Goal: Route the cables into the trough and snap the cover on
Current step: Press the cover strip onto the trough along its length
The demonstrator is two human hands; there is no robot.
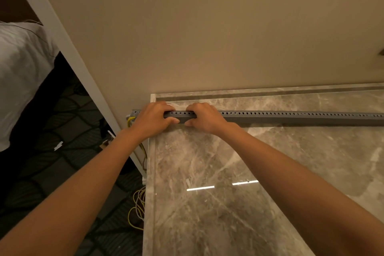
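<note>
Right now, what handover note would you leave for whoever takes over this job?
Left hand and right hand both grip the grey trough near its left end, fingers over the top, thumbs on the front.
It lies along the marble counter.
Yellow cables leave its left end and hang toward the floor.
Cover seating cannot be told; press along the rest to check.

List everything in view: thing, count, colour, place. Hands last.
trough: one, grey, perforated, along the countertop's far side
cables: several, yellow, from the trough's left end down past the countertop's edge to the floor
countertop: one, grey-brown marble, lower right
wall: one, beige, behind the countertop
frame: one, white, slanting at left
carpet: one, dark patterned, lower left
bedding: one, white, far left
left hand: one, grip round the trough near its left end
right hand: one, grip round the trough beside the left hand
</note>
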